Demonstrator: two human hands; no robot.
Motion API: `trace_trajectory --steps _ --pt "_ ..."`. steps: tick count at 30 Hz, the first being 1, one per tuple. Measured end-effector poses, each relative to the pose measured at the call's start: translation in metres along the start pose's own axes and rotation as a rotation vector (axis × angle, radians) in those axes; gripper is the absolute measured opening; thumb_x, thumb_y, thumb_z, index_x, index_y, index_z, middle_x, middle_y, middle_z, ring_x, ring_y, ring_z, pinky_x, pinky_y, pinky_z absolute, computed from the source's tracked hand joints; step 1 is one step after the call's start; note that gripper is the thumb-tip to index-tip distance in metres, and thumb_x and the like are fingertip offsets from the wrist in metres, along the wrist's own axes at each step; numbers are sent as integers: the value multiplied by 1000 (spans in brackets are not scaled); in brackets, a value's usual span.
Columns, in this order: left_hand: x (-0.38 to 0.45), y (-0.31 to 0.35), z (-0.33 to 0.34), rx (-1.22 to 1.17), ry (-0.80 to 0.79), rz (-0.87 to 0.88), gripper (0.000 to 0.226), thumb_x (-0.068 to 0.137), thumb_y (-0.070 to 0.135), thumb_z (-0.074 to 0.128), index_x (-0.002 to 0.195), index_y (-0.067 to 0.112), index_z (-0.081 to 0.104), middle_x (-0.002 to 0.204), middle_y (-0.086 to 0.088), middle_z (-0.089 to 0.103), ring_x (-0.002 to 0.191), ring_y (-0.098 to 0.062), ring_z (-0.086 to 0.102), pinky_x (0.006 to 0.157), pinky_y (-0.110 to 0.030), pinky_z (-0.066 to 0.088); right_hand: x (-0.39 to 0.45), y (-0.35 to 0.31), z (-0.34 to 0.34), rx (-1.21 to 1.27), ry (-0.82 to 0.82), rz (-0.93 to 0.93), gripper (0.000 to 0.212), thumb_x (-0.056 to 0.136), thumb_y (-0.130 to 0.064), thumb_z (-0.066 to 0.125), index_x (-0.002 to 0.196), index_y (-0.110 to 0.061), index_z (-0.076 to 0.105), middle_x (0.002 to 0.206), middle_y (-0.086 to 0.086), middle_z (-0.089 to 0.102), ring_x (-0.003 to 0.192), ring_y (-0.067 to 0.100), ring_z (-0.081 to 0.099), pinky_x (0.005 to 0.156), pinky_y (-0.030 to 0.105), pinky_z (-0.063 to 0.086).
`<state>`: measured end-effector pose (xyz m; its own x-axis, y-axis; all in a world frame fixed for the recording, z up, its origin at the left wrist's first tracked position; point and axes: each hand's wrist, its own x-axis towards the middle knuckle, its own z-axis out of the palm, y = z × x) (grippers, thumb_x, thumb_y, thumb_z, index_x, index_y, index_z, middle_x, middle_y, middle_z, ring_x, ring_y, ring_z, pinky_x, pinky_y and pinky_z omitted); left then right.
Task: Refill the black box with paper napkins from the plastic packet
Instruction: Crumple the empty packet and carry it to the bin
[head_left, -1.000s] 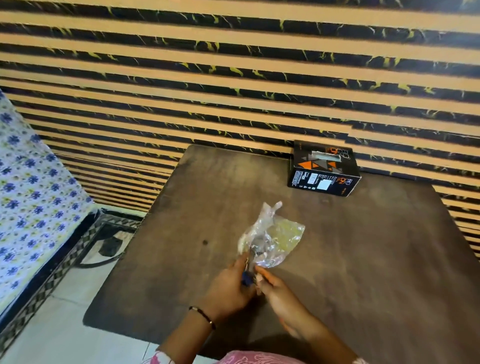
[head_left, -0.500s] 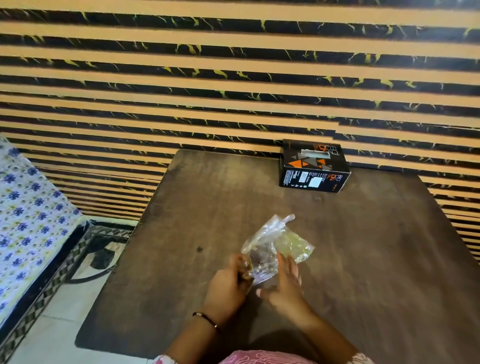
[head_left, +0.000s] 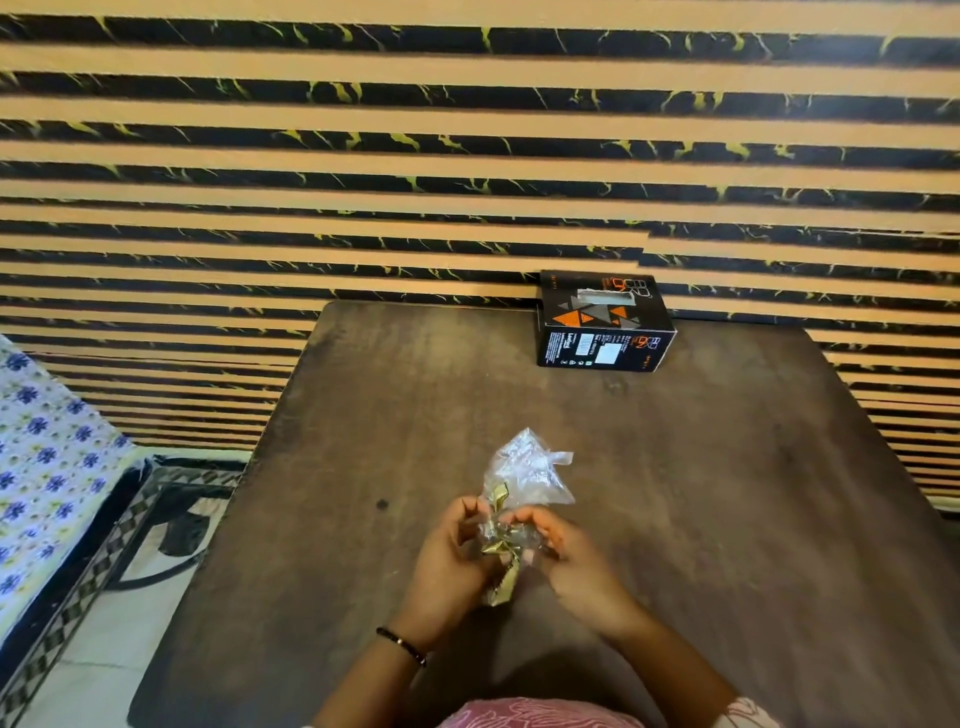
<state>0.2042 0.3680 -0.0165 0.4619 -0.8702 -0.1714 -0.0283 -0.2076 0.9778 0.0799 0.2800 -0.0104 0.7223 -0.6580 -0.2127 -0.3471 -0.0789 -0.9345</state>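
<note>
A crumpled clear plastic packet (head_left: 524, 475) is held above the near middle of the dark wooden table (head_left: 727, 493). My left hand (head_left: 452, 556) and my right hand (head_left: 566, 556) both grip its lower end, where a gold ribbon-like strip (head_left: 501, 571) hangs down between them. The packet's top stands up and looks nearly empty; I cannot make out napkins inside it. The black box (head_left: 602, 327) with orange triangles stands at the table's far edge against the wall, a slot in its top face.
A striped tan-and-black wall (head_left: 467, 156) rises directly behind the table. At the left is a bed with a blue-flowered sheet (head_left: 47, 467) and a patterned frame, with pale floor between it and the table.
Both hands have regripped the packet's lower end and squeezed it narrower; the packet now stands more upright, and the gold strip has come into view. The camera has tilted, so the box sits further right.
</note>
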Motion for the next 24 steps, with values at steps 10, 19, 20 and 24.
trace_trajectory --steps 10,19,20,24 --pt "6 13 -5 -336 11 -27 24 75 -10 65 95 0 56 78 -5 69 72 -15 63 64 -25 54 -11 -34 -11 -689 -26 -133 108 68 -48 71 141 -46 -9 157 -11 -4 129 2 16 107 34 30" --pt "1 19 16 -245 -30 91 74 66 9 73 130 32 42 134 -7 49 114 -19 59 91 -37 52 -26 -30 -20 -526 216 -283 56 65 -9 49 110 -40 42 112 -8 65 101 7 55 81 13 40" --pt "-1 20 20 -238 -51 121 74 68 2 69 132 28 41 133 -3 52 116 -17 58 93 -31 50 -29 -29 -23 -514 225 -282 57 62 -6 46 109 -39 43 110 -7 66 101 7 55 81 12 40" --pt "-4 27 41 -162 -126 139 57 70 3 69 122 20 52 116 0 67 108 -15 63 89 -24 48 -45 -16 -36 -572 298 -310 56 62 -6 51 108 -38 47 116 -9 57 104 8 54 84 10 40"
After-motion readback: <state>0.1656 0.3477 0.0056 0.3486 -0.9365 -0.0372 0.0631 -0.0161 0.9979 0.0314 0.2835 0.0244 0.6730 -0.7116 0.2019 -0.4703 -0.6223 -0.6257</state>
